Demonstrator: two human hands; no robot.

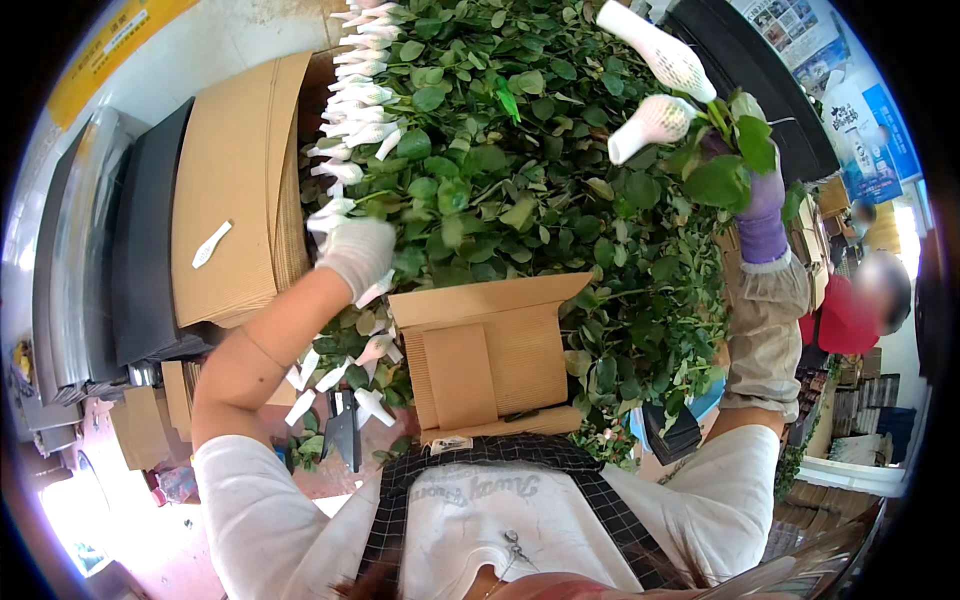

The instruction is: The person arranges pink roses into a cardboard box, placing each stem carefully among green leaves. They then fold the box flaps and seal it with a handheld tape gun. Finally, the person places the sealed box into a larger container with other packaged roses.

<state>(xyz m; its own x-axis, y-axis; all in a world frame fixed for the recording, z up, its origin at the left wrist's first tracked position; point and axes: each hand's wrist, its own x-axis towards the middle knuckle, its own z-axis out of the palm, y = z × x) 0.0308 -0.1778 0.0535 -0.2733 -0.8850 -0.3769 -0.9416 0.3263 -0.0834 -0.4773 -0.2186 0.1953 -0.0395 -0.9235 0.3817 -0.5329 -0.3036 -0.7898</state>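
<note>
In my right hand (pixel 757 180), in a purple glove with a whitish tip, are the green stems of netted roses. Two heads in white foam sleeves, an upper netted rose (pixel 664 52) and a lower netted rose (pixel 652 124), point leftward from it. My left hand (pixel 356 251), white-gloved and blurred, is at the row of netted rose heads (pixel 364 94) left of the leaves. Its fingertips are beside a sleeved head (pixel 330 216); whether they grip it is hidden. Leafy rose stems (pixel 517 180) lie heaped between both hands.
A piece of folded corrugated cardboard (pixel 525 360) stands before my body. Stacked cardboard sheets (pixel 232 142) are at left, with a loose foam sleeve (pixel 212 244) on top. Black boards (pixel 150 225) stand beside them. A black case-like object (pixel 757 82) lies upper right. Another person (pixel 851 315) is at far right.
</note>
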